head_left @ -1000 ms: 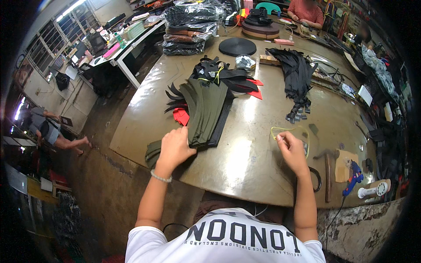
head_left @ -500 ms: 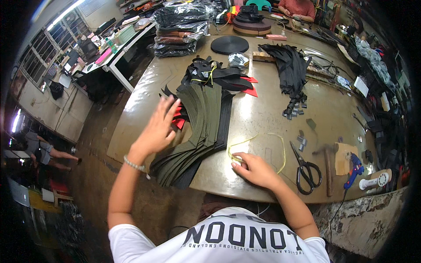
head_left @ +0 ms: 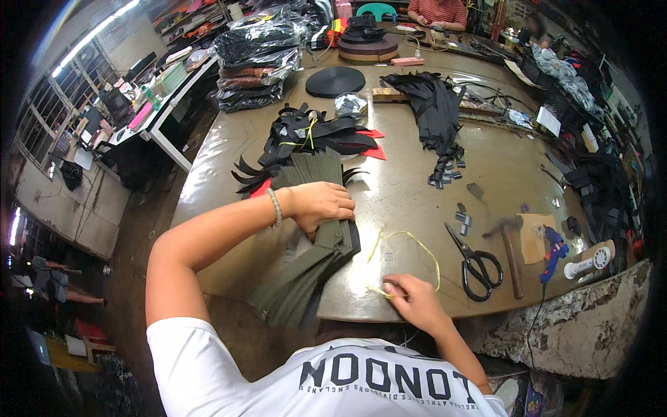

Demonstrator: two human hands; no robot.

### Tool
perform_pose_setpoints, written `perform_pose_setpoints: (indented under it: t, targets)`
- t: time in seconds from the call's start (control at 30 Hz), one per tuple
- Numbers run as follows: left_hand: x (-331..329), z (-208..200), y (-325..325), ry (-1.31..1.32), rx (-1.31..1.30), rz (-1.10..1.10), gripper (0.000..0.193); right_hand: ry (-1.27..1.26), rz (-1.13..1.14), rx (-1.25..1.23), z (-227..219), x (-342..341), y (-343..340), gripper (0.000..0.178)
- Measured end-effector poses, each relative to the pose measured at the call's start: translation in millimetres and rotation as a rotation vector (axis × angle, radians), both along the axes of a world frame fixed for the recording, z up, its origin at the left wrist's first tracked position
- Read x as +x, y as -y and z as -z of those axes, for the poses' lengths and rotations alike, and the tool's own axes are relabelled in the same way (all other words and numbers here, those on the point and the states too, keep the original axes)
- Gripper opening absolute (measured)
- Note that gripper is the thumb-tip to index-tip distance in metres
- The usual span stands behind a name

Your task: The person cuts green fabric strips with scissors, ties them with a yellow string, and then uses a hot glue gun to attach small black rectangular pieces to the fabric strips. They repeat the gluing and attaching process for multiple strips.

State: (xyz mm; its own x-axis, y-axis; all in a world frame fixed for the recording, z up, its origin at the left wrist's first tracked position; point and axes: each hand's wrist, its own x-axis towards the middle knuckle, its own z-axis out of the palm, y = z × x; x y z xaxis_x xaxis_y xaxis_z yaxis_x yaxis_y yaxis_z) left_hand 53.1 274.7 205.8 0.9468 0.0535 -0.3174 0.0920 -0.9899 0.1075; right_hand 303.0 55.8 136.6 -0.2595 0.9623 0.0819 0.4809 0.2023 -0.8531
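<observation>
My left hand (head_left: 323,207) is wrapped over the middle of a thick bundle of olive-green webbing straps (head_left: 326,251), with darker straps along its right side. The bundle's near ends hang past the table's front edge and look blurred. To its right, my right hand (head_left: 417,302) pinches an end of a thin yellow string (head_left: 437,266) that lies in a loose loop on the table. Beyond the bundle sits a pile of black straps (head_left: 333,137) tied with yellow string, with red pieces (head_left: 376,153) beside it.
Right of the string lie black-handled scissors (head_left: 478,267), a hammer (head_left: 515,257), a blue glue gun (head_left: 554,254) and a white spool (head_left: 589,261). Farther back are black straps (head_left: 432,111), a black webbing roll (head_left: 335,82) and plastic-wrapped stacks (head_left: 251,62). A person in red (head_left: 439,12) sits across the table.
My left hand has come down from the bundle's left side and closed over its middle. The straps are gathered narrower. My right hand has moved slightly right and nearer with the string.
</observation>
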Motion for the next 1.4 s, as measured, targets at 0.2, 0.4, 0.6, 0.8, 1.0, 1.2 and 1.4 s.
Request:
perform_pose_setpoints:
  t: [0.2, 0.4, 0.6, 0.8, 1.0, 1.2, 1.4]
  targets:
    - [45.1, 23.7, 37.0, 0.358, -0.025, -0.206, 0.079, -0.26, 0.62, 0.172, 0.7, 61.8, 9.8, 0.021]
    - [53.8, 28.8, 40.9, 0.14, 0.021, -0.648, 0.077, -0.675, 0.557, 0.257, -48.4, 104.7, 17.8, 0.055]
    - [44.2, 34.9, 39.0, 0.274, 0.133, -1.049, 0.077, 0.405, 0.301, 0.404, -67.1, 30.8, -54.6, 0.086]
    - [41.4, 33.5, 52.8, 0.2, 0.09, -1.227, 0.073, 0.803, 0.064, 0.1, -33.2, -18.9, -121.6, 0.082]
    - [40.7, 39.6, 70.5, 0.443, 0.126, -1.269, 0.068, 0.806, 0.045, 0.349, -19.6, -10.7, -121.9, 0.07]
    - [40.4, 45.7, 83.1, 0.514, 0.177, -1.284, 0.066, 0.478, -0.078, 0.101, -13.0, 3.5, -124.7, 0.085]
    - [34.4, 43.4, 96.6, 0.552, 0.147, -1.316, 0.072, 0.483, -0.093, 0.072, -15.7, -8.1, -115.6, 0.079]
